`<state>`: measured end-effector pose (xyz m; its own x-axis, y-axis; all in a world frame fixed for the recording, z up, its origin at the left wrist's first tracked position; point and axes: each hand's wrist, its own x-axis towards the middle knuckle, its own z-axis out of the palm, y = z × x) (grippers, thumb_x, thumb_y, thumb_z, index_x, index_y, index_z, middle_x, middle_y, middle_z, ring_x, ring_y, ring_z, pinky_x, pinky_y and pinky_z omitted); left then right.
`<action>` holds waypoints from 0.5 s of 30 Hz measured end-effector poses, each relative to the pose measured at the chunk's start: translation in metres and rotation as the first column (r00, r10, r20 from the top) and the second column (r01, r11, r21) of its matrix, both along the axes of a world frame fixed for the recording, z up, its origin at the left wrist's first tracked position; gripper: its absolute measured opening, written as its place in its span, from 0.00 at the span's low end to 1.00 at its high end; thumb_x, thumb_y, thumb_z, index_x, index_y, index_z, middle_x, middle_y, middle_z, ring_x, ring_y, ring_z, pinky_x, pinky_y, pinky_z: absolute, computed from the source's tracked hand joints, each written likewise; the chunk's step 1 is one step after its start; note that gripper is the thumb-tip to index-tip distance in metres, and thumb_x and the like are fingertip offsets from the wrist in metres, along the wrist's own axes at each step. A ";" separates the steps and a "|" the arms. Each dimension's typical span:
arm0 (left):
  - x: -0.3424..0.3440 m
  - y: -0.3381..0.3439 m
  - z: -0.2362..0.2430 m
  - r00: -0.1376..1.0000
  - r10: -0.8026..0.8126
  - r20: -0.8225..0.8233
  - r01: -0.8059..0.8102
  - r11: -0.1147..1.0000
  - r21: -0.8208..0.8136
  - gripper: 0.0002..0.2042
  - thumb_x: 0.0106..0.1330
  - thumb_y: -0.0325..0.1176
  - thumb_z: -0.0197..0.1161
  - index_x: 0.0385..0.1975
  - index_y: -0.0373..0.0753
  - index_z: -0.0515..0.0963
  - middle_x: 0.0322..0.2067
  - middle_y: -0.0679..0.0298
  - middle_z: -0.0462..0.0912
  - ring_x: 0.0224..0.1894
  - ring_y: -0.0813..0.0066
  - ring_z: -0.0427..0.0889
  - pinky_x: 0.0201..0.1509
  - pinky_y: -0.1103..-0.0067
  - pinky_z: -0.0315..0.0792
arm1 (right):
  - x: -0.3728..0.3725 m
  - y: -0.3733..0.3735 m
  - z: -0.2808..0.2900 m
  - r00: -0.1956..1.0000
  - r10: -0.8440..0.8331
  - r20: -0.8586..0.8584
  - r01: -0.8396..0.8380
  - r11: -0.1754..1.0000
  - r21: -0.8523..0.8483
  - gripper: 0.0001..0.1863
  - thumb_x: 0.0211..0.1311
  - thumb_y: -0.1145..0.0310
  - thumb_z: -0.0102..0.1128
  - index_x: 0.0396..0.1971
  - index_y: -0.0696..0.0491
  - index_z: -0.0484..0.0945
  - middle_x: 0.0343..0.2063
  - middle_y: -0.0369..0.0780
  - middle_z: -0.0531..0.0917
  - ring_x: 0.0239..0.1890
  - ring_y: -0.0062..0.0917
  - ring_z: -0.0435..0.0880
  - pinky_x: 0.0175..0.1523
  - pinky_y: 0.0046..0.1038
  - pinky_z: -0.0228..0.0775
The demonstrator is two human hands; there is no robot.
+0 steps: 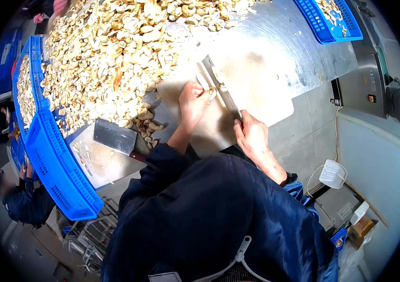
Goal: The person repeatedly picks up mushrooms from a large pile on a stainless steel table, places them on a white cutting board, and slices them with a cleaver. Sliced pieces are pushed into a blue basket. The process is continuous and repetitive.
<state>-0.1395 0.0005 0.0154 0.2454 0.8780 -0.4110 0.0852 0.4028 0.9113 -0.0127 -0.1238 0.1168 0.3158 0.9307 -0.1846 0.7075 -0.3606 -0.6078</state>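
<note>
My right hand [252, 136] is wrapped round the handle end of a knife [228, 101], whose long blade points away from me over a white cutting board [268, 91]. Small pale bits cling to the blade. Just left of it, my left hand [192, 107] pinches a whitish piece of mushroom [202, 81] with a brownish edge. A big heap of pale, brown-edged mushroom pieces [110, 61] covers the steel table beyond and to the left. Several darker pieces [149, 124] lie beside my left forearm.
A cleaver [115, 136] with a dark red handle rests on a second board [101, 167] at left. Blue crates [63, 162] line the left edge; another blue crate [324, 23] stands far right. Co-workers [28, 199] are at the far left. A white scoop [333, 174] is at lower right.
</note>
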 end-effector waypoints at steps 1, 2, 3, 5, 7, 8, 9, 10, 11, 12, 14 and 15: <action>0.001 0.001 -0.001 1.000 -0.005 0.006 0.005 1.000 0.002 0.08 0.60 0.22 0.62 0.34 0.34 0.69 0.23 0.61 0.79 0.19 0.80 0.77 0.22 0.84 0.71 | 0.000 0.001 0.004 1.000 0.000 0.007 0.000 1.000 0.018 0.06 0.58 0.71 0.54 0.30 0.58 0.70 0.20 0.49 0.77 0.23 0.47 0.78 0.29 0.42 0.69; 0.001 0.001 -0.002 1.000 -0.010 0.013 0.010 1.000 0.004 0.08 0.60 0.22 0.62 0.34 0.34 0.69 0.23 0.61 0.79 0.18 0.80 0.77 0.21 0.84 0.71 | 0.000 0.001 0.007 0.999 0.020 0.034 -0.021 0.999 0.028 0.06 0.57 0.72 0.54 0.30 0.57 0.69 0.20 0.48 0.77 0.22 0.46 0.78 0.29 0.42 0.70; 0.001 0.001 -0.003 1.000 -0.016 0.019 0.015 1.000 0.005 0.08 0.59 0.22 0.62 0.34 0.34 0.69 0.23 0.61 0.79 0.18 0.79 0.77 0.21 0.84 0.71 | -0.001 0.003 0.010 0.998 0.038 0.046 -0.039 0.999 0.024 0.06 0.57 0.72 0.54 0.29 0.57 0.69 0.20 0.48 0.77 0.22 0.46 0.78 0.29 0.42 0.70; 0.004 0.002 0.000 0.999 -0.012 -0.038 0.013 0.999 0.038 0.08 0.56 0.20 0.59 0.33 0.34 0.68 0.22 0.61 0.78 0.18 0.79 0.78 0.22 0.84 0.72 | -0.003 0.005 0.013 0.995 0.069 0.070 -0.070 0.997 0.023 0.06 0.57 0.72 0.54 0.29 0.57 0.69 0.21 0.48 0.77 0.22 0.46 0.78 0.29 0.41 0.70; 0.007 0.001 0.002 0.999 0.035 0.010 -0.035 0.999 0.022 0.08 0.53 0.18 0.61 0.29 0.32 0.69 0.21 0.61 0.77 0.18 0.80 0.75 0.21 0.82 0.75 | -0.003 0.008 0.011 0.992 0.088 0.088 -0.089 0.996 0.003 0.06 0.56 0.73 0.55 0.29 0.57 0.68 0.21 0.47 0.77 0.21 0.45 0.78 0.28 0.41 0.71; 0.008 0.001 0.003 0.999 0.039 0.000 -0.039 0.999 0.022 0.08 0.53 0.17 0.61 0.29 0.32 0.69 0.21 0.61 0.77 0.18 0.80 0.75 0.21 0.82 0.74 | -0.004 0.008 0.009 0.990 0.095 0.101 -0.096 0.995 -0.001 0.06 0.56 0.73 0.55 0.29 0.57 0.68 0.20 0.47 0.77 0.21 0.45 0.78 0.28 0.41 0.71; 0.008 0.002 0.003 0.999 0.044 -0.010 -0.044 0.999 0.022 0.08 0.53 0.17 0.61 0.29 0.32 0.69 0.21 0.61 0.77 0.18 0.80 0.75 0.21 0.82 0.74 | -0.005 0.010 0.009 0.988 0.103 0.114 -0.103 0.995 -0.004 0.06 0.56 0.73 0.55 0.29 0.57 0.68 0.20 0.48 0.77 0.21 0.45 0.78 0.28 0.41 0.71; 0.009 0.001 0.003 0.999 0.044 -0.021 -0.044 0.999 0.021 0.08 0.53 0.17 0.61 0.29 0.32 0.69 0.21 0.62 0.77 0.18 0.80 0.75 0.21 0.82 0.74 | -0.007 0.012 0.011 0.989 0.107 0.101 -0.107 0.994 -0.006 0.06 0.55 0.73 0.55 0.28 0.58 0.68 0.21 0.48 0.77 0.21 0.45 0.79 0.27 0.41 0.71; 0.009 0.000 0.002 0.999 0.042 -0.001 -0.042 0.999 0.031 0.08 0.53 0.17 0.61 0.29 0.32 0.69 0.20 0.62 0.77 0.18 0.80 0.75 0.21 0.82 0.74 | -0.009 0.014 0.010 0.988 0.106 0.116 -0.105 0.994 -0.013 0.06 0.54 0.74 0.55 0.29 0.58 0.68 0.21 0.49 0.77 0.21 0.45 0.79 0.27 0.41 0.71; 0.009 -0.001 0.001 0.999 0.041 0.019 -0.042 0.998 0.041 0.08 0.53 0.17 0.61 0.29 0.32 0.69 0.20 0.62 0.77 0.18 0.80 0.75 0.21 0.82 0.74 | -0.011 0.015 0.009 0.986 0.105 0.131 -0.104 0.994 -0.020 0.06 0.54 0.74 0.55 0.29 0.58 0.68 0.21 0.49 0.77 0.21 0.45 0.79 0.27 0.41 0.71; 0.011 -0.001 0.003 0.999 0.046 0.006 -0.046 0.999 -0.010 0.08 0.53 0.18 0.62 0.29 0.31 0.69 0.21 0.61 0.78 0.18 0.80 0.75 0.20 0.82 0.73 | -0.013 0.017 -0.001 0.975 0.139 0.172 -0.135 0.990 -0.035 0.06 0.52 0.75 0.54 0.29 0.60 0.69 0.20 0.51 0.78 0.22 0.46 0.80 0.27 0.41 0.72; 0.010 0.000 0.003 0.999 0.035 -0.023 -0.036 0.999 -0.012 0.08 0.53 0.18 0.62 0.29 0.31 0.69 0.21 0.60 0.78 0.17 0.80 0.75 0.20 0.82 0.73 | -0.013 0.020 -0.010 0.977 0.139 0.163 -0.135 0.990 -0.035 0.06 0.54 0.75 0.54 0.29 0.59 0.68 0.20 0.51 0.78 0.22 0.46 0.80 0.28 0.42 0.71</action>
<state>-0.1299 0.0006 0.0187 0.2047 0.8806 -0.4274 0.0912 0.4175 0.9041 -0.0259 -0.1039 0.1065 0.2137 0.9631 -0.1636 0.8406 -0.2666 -0.4716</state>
